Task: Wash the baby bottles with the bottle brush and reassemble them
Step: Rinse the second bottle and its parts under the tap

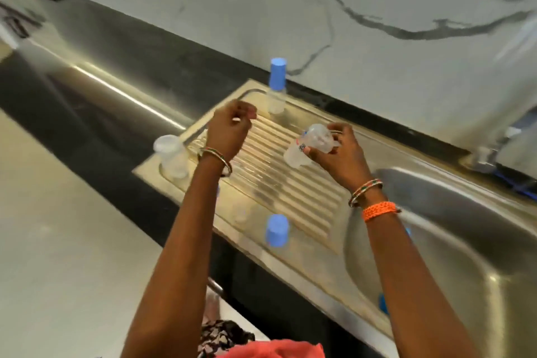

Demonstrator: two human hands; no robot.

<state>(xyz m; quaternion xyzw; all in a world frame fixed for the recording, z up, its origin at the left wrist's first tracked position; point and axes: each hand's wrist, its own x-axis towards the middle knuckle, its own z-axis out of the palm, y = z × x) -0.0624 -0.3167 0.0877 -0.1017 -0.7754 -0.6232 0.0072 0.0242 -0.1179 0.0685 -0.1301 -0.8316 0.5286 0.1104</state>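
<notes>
My right hand (341, 154) grips a clear baby bottle (302, 151), tilted, with a clear teat end pointing up and back, above the ribbed steel drainboard (279, 183). My left hand (229, 131) hovers over the drainboard's left part with its fingers curled together; blur hides whether anything small sits between the fingertips. An assembled bottle with a blue cap (277, 87) stands upright at the drainboard's back edge. An open clear bottle (171, 157) stands at its left corner. A loose blue cap (277, 231) stands near the front edge.
The steel sink basin (465, 256) lies to the right, with a blue piece (383, 304) by my right forearm. A tap base (485, 158) sits behind the basin. A marble wall (319, 9) rises behind the dark counter (130, 46).
</notes>
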